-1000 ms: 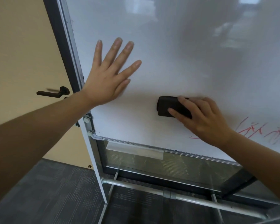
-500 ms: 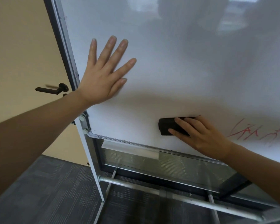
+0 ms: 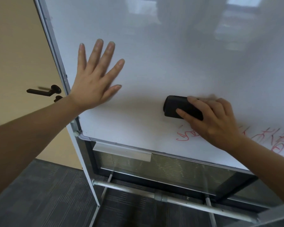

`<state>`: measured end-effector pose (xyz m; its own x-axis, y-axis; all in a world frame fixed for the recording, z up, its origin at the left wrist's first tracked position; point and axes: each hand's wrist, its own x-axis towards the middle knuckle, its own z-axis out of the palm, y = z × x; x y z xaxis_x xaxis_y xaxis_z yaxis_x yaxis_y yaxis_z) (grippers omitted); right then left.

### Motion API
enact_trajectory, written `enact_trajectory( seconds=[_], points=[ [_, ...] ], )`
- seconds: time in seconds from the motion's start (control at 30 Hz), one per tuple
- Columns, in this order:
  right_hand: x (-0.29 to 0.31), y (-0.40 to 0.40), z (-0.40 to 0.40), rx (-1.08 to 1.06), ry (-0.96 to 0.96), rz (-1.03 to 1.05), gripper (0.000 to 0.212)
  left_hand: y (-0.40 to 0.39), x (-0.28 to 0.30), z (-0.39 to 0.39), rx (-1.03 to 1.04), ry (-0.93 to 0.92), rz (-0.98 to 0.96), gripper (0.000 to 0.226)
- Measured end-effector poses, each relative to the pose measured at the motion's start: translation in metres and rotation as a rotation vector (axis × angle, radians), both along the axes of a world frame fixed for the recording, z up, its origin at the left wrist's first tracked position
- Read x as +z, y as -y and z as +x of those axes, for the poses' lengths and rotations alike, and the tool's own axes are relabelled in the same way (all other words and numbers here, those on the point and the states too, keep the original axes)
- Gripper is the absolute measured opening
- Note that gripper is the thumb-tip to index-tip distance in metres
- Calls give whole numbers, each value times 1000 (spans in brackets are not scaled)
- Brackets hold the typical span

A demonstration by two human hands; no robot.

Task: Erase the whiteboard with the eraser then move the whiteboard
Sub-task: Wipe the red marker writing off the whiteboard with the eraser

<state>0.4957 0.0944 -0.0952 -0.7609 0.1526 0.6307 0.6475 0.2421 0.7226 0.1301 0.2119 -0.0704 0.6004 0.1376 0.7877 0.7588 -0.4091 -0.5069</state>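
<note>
The whiteboard [image 3: 170, 54] fills most of the head view, tilted in its metal frame. My left hand [image 3: 95, 79] lies flat against the board near its left edge, fingers spread, holding nothing. My right hand [image 3: 213, 118] presses a black eraser [image 3: 175, 105] against the lower middle of the board, fingers over the eraser's right half. Red writing [image 3: 185, 135] runs along the bottom of the board, just below the eraser and partly hidden by my right hand and wrist.
A grey marker tray [image 3: 121, 152] hangs under the board's lower edge. The stand's metal crossbar [image 3: 154, 194] and legs sit below, on dark carpet [image 3: 39, 194]. Left of the board is a beige door with a black handle [image 3: 43, 91].
My right hand slid the eraser down the board, then back up and a little right. More red writing shows below it now. My left hand stayed flat on the board.
</note>
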Motion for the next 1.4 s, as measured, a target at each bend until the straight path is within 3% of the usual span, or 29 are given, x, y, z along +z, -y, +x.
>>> enact_trajectory(
  seconds=[0.17,0.33,0.5,0.73,0.83,1.2,1.4],
  points=[
    [-22,3,3,-8,-31,0,47,11,3,44,-62,-199,61,62],
    [-69,12,19,-48,28,-90,46,22,5,93,-1,-83,36,55],
    [-90,15,34,-14,138,-161,38,32,20,127,-85,-173,107,53],
    [-95,20,43,-32,169,-211,38,45,53,197,-147,-160,189,50],
    [-83,18,43,-47,179,-215,43,44,55,203,-86,-199,174,57],
    [-24,17,35,-86,-80,5,34,52,59,201,-44,-230,203,54],
    [-62,21,50,-87,81,-115,36,50,59,202,-42,-222,198,54]
  ],
)
